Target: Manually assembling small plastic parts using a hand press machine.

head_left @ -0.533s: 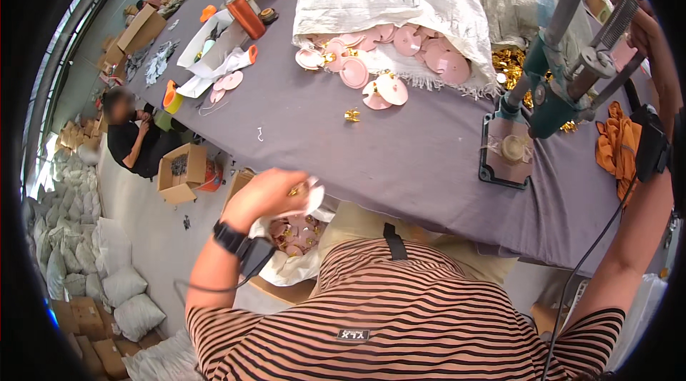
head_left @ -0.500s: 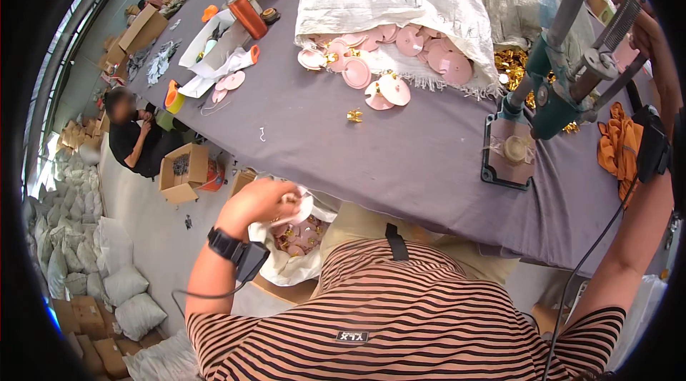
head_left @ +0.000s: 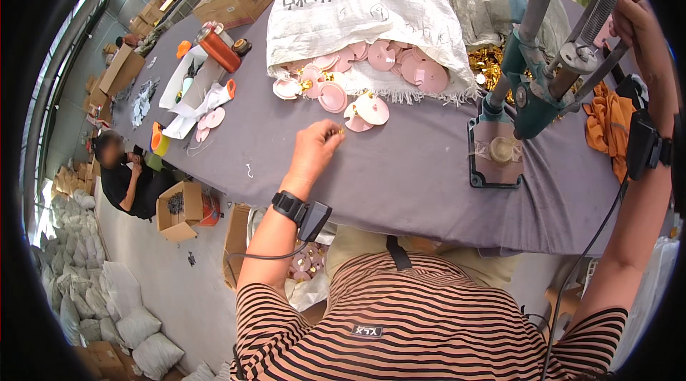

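My left hand (head_left: 315, 151) is over the grey-covered table, its fingers pinched on a small gold metal piece (head_left: 342, 131). Just beyond it lie pink discs (head_left: 371, 110), some with gold fittings, in front of a white woven sack (head_left: 357, 9) that spills more of them. At the far right my right hand (head_left: 636, 20) is closed around the lever (head_left: 604, 75) of a green hand press (head_left: 537, 99). A round pale die (head_left: 502, 150) sits on the press base. The fingertips of my right hand are partly hidden.
Below the table edge a bag (head_left: 306, 266) holds pink and gold pieces. Gold parts (head_left: 487, 66) lie behind the press, an orange cloth (head_left: 607, 124) to its right. A red flask (head_left: 218, 48) and white tray (head_left: 187, 81) stand back left. A person (head_left: 128, 177) sits beyond.
My left hand has left the bag below the table and moved up and right to the gold piece. The white item in its fingers is gone. My right hand stays at the lever.
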Action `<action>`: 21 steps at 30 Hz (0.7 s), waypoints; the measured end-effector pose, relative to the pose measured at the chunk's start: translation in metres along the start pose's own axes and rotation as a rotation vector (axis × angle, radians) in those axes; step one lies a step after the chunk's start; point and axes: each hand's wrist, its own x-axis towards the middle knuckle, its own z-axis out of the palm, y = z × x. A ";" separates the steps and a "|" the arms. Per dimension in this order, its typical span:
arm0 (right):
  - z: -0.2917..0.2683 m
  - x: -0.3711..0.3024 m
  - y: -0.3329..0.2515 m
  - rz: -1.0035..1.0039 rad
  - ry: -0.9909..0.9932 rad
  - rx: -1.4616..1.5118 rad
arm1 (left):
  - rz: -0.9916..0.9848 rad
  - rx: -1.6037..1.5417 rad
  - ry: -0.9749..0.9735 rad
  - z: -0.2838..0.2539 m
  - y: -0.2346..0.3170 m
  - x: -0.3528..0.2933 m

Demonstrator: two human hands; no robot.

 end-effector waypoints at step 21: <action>0.010 -0.015 -0.002 0.058 0.177 -0.040 | 0.270 0.158 0.043 0.060 0.015 0.072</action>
